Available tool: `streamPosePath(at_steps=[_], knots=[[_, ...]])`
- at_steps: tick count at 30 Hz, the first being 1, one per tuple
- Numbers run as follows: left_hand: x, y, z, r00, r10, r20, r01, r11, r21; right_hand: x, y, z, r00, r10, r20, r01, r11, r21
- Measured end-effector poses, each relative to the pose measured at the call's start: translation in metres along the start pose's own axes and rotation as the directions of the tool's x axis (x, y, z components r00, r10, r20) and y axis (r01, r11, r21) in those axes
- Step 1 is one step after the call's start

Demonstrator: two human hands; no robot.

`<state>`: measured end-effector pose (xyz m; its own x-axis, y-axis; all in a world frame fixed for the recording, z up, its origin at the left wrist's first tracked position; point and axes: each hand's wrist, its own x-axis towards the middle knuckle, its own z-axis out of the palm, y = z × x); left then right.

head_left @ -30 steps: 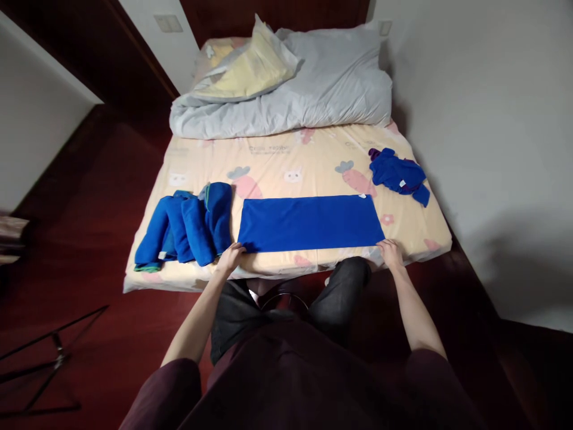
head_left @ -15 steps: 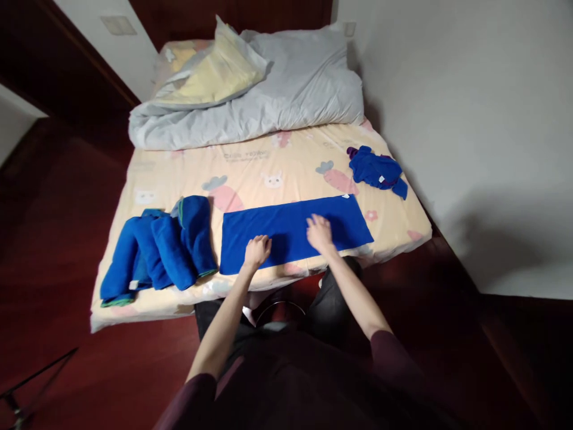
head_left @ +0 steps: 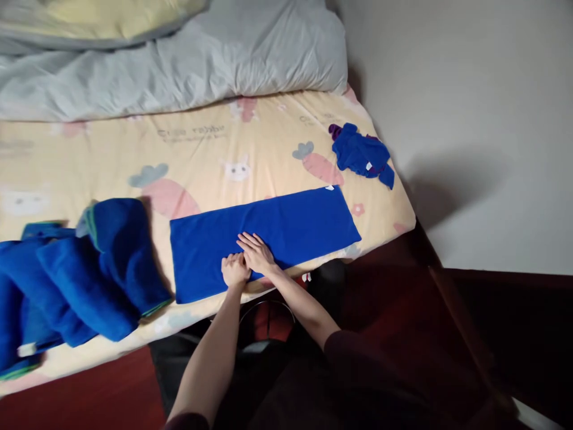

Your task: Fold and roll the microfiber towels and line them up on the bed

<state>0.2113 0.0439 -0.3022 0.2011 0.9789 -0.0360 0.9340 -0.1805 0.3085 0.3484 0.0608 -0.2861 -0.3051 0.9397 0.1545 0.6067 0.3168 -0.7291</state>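
Blue cloth (head_left: 304, 221): lies flat on the bed (head_left: 268, 152) right in front of you, along the near edge.
Long axis: runs left to right across your view at a slant, the left end closer to you, the right end farther off toward the wall (head_left: 474, 107).
White tag (head_left: 329, 188): on the cloth's far edge, close to its right corner.
Surface: plain, even blue, a long rectangle with nearly straight sides, mostly smooth.
Your left hand (head_left: 236, 272): over the near part of the cloth, fingers bent; you cannot tell whether they pinch any fabric.
Your right hand (head_left: 258, 254): palm down over the cloth, fingers extended and free of any grip, against your left hand.
Blue fleece pile (head_left: 85, 280): just left of the cloth, overlapping folded pieces with green trim.
Blue-and-purple bundle (head_left: 358, 149): crumpled, beyond the cloth's right end.
Grey quilt (head_left: 268, 48): across the bed's far part.
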Motion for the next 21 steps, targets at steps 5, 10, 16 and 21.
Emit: streamPosePath(at_steps=[5,10,16,21], knots=[[0.001,0.006,-0.004,0.998,-0.024,-0.056,0.022,0.999,-0.040,-0.007,0.008,-0.022,0.999,0.026,0.023,-0.026,1.000,-0.002],[0.003,0.011,-0.007,0.994,-0.059,-0.095,0.053,0.996,-0.066,-0.039,0.059,-0.097,0.988,0.135,-0.080,-0.148,0.970,-0.194],[0.003,0.005,-0.001,0.993,-0.044,-0.113,0.039,0.998,-0.044,-0.097,0.146,-0.215,0.851,0.419,-0.315,-0.517,0.772,-0.369],[0.002,0.005,0.002,0.992,-0.046,-0.117,0.040,0.998,-0.049,-0.115,0.171,-0.241,0.797,0.457,-0.394,-0.600,0.670,-0.437]])
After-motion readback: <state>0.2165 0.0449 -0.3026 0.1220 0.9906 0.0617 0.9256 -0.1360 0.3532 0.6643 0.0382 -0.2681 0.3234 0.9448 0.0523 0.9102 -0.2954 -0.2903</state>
